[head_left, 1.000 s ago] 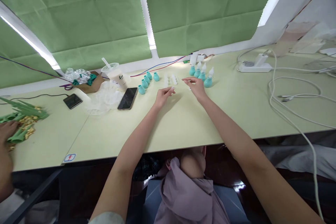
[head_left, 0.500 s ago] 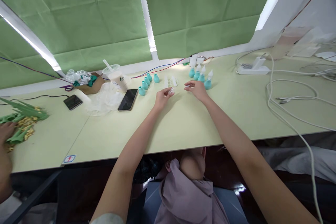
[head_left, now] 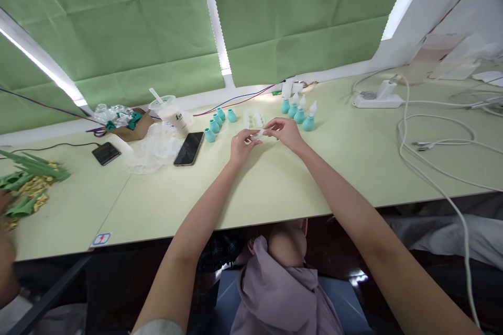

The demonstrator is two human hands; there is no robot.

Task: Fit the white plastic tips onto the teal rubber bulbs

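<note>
My left hand is closed, pinching a small translucent white piece between thumb and fingers. From the right, my right hand meets it, its fingertips pinched at the piece's other end; whatever small part they grip is mostly covered. Just beyond lie several small white pieces in short rows. Left of these stand several teal squeeze bulbs with open necks. Behind my right hand is a group of teal bulbs fitted with pointed white tips.
A phone, a crumpled plastic bag, a drink cup and a cardboard box sit to the left. Farther left, a co-worker's arm is near green and yellow pieces. White cables and a power strip occupy the right.
My right hand has moved left, closing the gap to my left hand, and both now meet at the translucent piece. My left hand has hardly moved.
</note>
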